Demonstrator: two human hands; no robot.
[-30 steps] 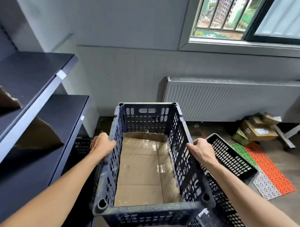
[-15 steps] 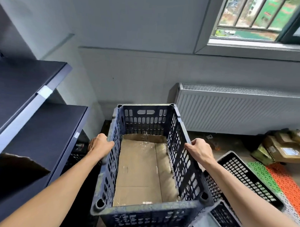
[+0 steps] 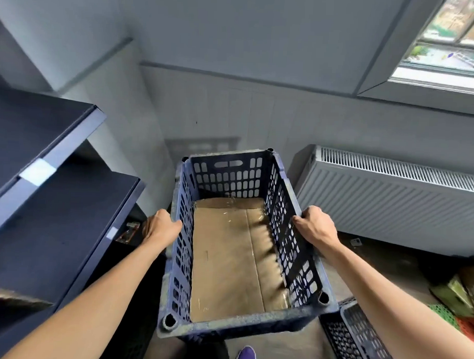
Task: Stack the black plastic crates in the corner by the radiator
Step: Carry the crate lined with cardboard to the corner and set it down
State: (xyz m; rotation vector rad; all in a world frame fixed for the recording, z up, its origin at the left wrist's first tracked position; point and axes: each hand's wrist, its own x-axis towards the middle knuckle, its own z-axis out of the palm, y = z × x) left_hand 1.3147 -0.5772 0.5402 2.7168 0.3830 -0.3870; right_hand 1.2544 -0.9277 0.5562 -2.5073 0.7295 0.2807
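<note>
— Two hands on it? Left hand (image 3: 161, 227) and right hand (image 3: 313, 226) each have fingers (image 3: 299, 221) clamped over a long rim of the black crate (image 3: 182, 258).

— Where's the crate?

— Held off the floor, near the ribbed white radiator (image 3: 391, 200). Slotted plastic walls, flat cardboard (image 3: 227, 259) lining the bottom. Another perforated crate (image 3: 359, 342) lies lower right.

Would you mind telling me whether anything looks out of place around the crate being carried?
Mostly tidy. The crate, held by the left hand and right hand, has a loose cardboard liner. Boxes lie scattered on the floor at right.
</note>
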